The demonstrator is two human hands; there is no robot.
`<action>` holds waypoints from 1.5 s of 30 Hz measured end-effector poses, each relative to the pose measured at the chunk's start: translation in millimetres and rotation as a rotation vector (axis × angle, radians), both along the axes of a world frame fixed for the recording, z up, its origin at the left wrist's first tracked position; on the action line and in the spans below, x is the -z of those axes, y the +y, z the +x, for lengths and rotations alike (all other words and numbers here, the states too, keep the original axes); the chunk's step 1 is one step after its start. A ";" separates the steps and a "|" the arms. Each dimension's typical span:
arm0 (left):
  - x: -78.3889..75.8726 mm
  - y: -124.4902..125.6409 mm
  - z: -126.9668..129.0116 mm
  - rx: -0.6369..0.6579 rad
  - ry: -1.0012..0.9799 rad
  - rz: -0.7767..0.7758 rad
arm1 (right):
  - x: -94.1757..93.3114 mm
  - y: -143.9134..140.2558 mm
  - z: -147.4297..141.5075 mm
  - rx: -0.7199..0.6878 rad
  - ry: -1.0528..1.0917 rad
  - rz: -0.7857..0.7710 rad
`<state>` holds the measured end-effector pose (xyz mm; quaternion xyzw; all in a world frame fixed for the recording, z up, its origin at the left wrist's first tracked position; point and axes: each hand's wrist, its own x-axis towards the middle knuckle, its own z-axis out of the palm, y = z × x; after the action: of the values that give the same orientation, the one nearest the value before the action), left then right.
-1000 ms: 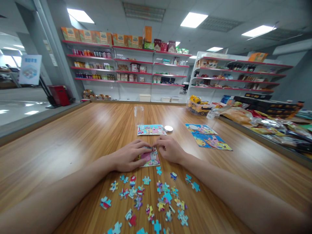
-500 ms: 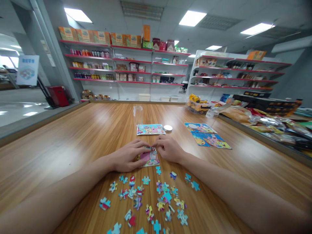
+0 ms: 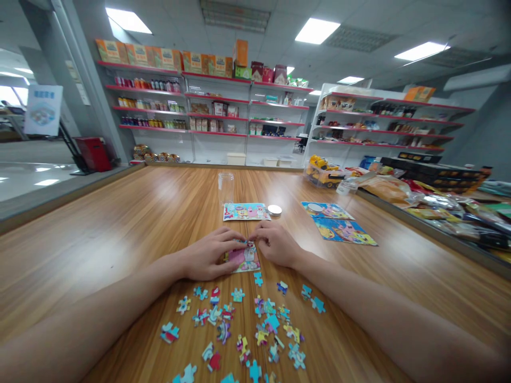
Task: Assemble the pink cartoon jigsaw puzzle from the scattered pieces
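1. Pink patch (image 3: 244, 258) of joined puzzle lies mid-table, a small part built, well short of whole.
2. Left hand (image 3: 207, 258) flat on its left side, fingers pressing down, not clenched.
3. Right hand (image 3: 275, 244) pinching at its top edge, seemingly seating a piece; fingertips hide it.
4. Loose pieces (image 3: 243, 330), a good many, spread toward the near edge of the table (image 3: 120, 223), still unplaced.
5. Farther along: finished picture (image 3: 246, 211), lid (image 3: 274, 210) just beside, clear jar (image 3: 225, 187) behind; two more pictures (image 3: 339, 223) toward the right edge.
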<state>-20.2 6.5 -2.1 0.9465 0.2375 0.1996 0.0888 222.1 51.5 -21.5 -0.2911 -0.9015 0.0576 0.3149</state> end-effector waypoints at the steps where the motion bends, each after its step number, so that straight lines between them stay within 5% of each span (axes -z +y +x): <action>1: -0.3 -0.1 0.1 -0.003 0.000 -0.002 | 0.1 0.1 0.2 -0.002 0.006 0.002; 27: -2.5 -4.2 2.8 -0.015 -0.088 -0.050 | -0.1 -1.8 0.0 0.016 0.010 0.002; 33: 14.2 15.4 0.0 -0.380 -0.669 -0.456 | -3.0 -2.3 -2.1 0.025 0.105 0.023; 39: 18.0 29.5 -6.6 -0.340 -0.701 -0.688 | -7.0 -3.7 -3.6 0.003 0.234 0.009; 45: 6.4 20.5 -9.4 -0.268 -0.486 -0.641 | -6.8 -4.3 -0.6 0.101 0.235 0.021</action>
<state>-29.6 27.0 -8.5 0.7571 0.3806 0.3428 0.4056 221.5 47.1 -14.7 -0.3239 -0.8433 0.0659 0.4239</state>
